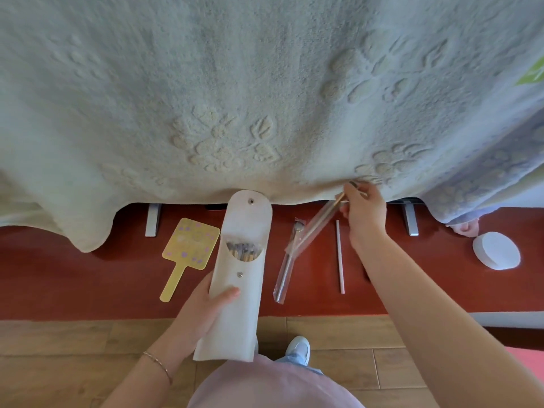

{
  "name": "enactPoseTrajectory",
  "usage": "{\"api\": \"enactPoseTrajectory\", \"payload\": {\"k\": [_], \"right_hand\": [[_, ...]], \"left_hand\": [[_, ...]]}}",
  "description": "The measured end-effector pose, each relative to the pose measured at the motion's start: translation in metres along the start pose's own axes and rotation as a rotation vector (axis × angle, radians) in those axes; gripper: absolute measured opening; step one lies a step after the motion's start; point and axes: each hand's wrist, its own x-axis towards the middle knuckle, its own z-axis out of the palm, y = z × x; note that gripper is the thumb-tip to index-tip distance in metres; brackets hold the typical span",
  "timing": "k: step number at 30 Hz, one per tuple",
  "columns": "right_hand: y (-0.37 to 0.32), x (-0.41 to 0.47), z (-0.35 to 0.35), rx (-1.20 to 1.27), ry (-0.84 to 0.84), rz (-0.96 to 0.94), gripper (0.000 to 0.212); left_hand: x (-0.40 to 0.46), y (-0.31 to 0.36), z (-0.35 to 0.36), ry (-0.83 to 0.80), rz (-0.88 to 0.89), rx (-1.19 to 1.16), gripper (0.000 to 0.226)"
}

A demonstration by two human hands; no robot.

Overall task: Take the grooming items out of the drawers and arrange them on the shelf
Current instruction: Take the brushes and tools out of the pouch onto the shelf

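Note:
My left hand [206, 307] grips a long white pouch [235, 278] with its flap open; several brush tips show in its cut-out. My right hand [363, 213] pinches the upper end of a makeup brush in a clear plastic sleeve [316, 223], tilted above the red-brown shelf [88, 278]. Below it, another sleeved brush [287, 266] lies on the shelf. A yellow hand mirror [188, 251] lies left of the pouch. A thin pink-white stick [340, 257] lies to the right of the brushes.
A large pale blanket [250, 98] hangs over the back of the shelf, hiding what is behind. A white round pad [496, 250] sits at the shelf's right end. Two grey metal brackets [153, 220] stand at the back. Wooden floor and my shoe [298, 348] are below.

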Motion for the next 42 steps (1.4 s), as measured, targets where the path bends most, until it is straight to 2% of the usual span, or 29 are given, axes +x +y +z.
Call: {"api": "enactPoseTrajectory", "payload": {"k": [2, 4, 8, 12, 14, 16, 18, 20, 22, 23, 25, 27, 29, 31, 35, 36, 38, 40, 41, 42], "right_hand": [[0.012, -0.001, -0.001, -0.238, -0.074, -0.002, 0.013], [0.029, -0.006, 0.003, -0.443, -0.177, 0.034, 0.015], [0.051, -0.01, 0.009, -0.541, -0.198, 0.115, 0.018], [0.047, -0.012, 0.009, -0.616, -0.159, -0.021, 0.042], [0.036, -0.02, 0.007, -0.6, -0.185, -0.085, 0.036], [0.027, -0.033, 0.011, -0.521, -0.325, -0.055, 0.029], [0.023, -0.05, 0.02, -0.439, -0.475, -0.004, 0.032], [0.021, -0.062, 0.028, -0.303, -0.515, 0.011, 0.034], [0.017, -0.07, 0.03, -0.181, -0.525, -0.067, 0.024], [0.015, -0.073, 0.029, -0.195, -0.554, -0.151, 0.019], [0.018, -0.079, 0.025, -0.357, -0.647, -0.342, 0.017], [0.027, -0.083, 0.023, -0.543, -0.704, -0.561, 0.025], [0.04, -0.083, 0.02, -0.668, -0.693, -0.801, 0.031], [0.049, -0.082, 0.019, -0.734, -0.664, -0.957, 0.028], [0.056, -0.084, 0.018, -0.774, -0.582, -1.031, 0.024], [0.057, -0.085, 0.018, -0.781, -0.566, -1.038, 0.024], [0.058, -0.086, 0.018, -0.795, -0.544, -1.054, 0.024], [0.057, -0.088, 0.019, -0.784, -0.539, -1.039, 0.024], [0.057, -0.089, 0.019, -0.773, -0.546, -1.02, 0.026], [0.056, -0.089, 0.019, -0.768, -0.553, -1.006, 0.027]], "left_hand": [[0.0, -0.002, -0.003, 0.028, -0.001, -0.008, 0.061], [0.001, -0.002, -0.004, 0.046, -0.005, -0.01, 0.063], [0.001, -0.002, 0.0, 0.038, -0.009, -0.004, 0.056], [-0.002, -0.002, 0.004, 0.014, -0.008, -0.039, 0.051], [-0.003, -0.001, 0.007, -0.016, -0.01, -0.061, 0.049], [-0.003, 0.0, 0.009, -0.051, -0.015, -0.069, 0.055], [-0.002, 0.002, 0.011, -0.088, -0.015, -0.084, 0.059], [-0.002, 0.006, 0.014, -0.119, -0.014, -0.076, 0.053], [0.0, 0.011, 0.016, -0.126, -0.02, -0.036, 0.039], [0.002, 0.013, 0.017, -0.118, -0.018, -0.024, 0.03], [0.004, 0.019, 0.018, -0.099, -0.004, -0.02, 0.017], [0.007, 0.026, 0.022, -0.07, -0.002, -0.012, 0.015], [0.013, 0.031, 0.025, -0.051, 0.006, -0.012, 0.015], [0.017, 0.031, 0.027, -0.029, -0.005, -0.023, 0.016], [0.012, 0.042, 0.03, -0.096, -0.012, -0.098, 0.028], [0.007, 0.043, 0.024, -0.163, 0.01, -0.182, 0.031], [0.003, 0.048, 0.018, -0.132, -0.026, -0.492, 0.037], [0.007, 0.051, 0.024, -0.105, -0.048, -0.427, 0.038], [0.012, 0.054, 0.03, -0.082, -0.014, -0.284, 0.037], [0.015, 0.055, 0.034, -0.01, -0.041, -0.262, 0.036]]}}
